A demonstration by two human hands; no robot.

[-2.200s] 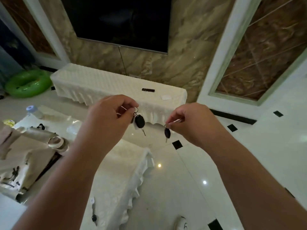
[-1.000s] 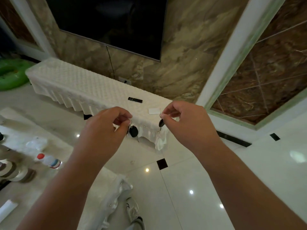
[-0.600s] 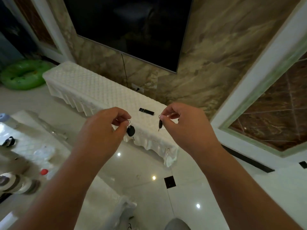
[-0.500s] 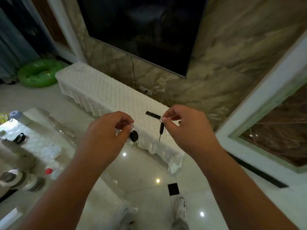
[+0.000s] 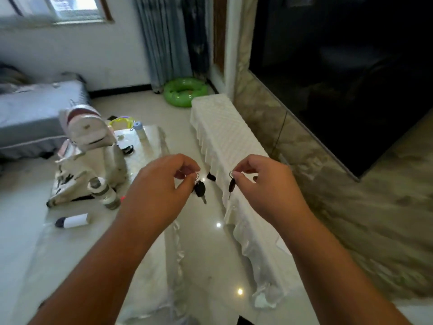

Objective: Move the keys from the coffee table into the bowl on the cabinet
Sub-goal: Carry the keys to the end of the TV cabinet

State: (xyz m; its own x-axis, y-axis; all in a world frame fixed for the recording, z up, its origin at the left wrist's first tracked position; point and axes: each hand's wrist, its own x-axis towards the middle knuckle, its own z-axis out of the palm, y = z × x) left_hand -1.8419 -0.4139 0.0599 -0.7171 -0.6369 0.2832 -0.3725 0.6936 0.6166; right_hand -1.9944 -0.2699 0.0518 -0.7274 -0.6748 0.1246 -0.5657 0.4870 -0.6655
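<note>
**Two bare arms, nothing worn**

Both forearms enter from the lower edge, uncovered up to the frame edge, with no sleeve showing. The left hand [image 5: 159, 191] and right hand [image 5: 267, 191] are bare: no glove, ring, watch or band shows on either wrist. The fingers [image 5: 187, 164] have short nails.

You find no readable text here: the dark marks on the bag [image 5: 68, 184] are too blurred.
</note>
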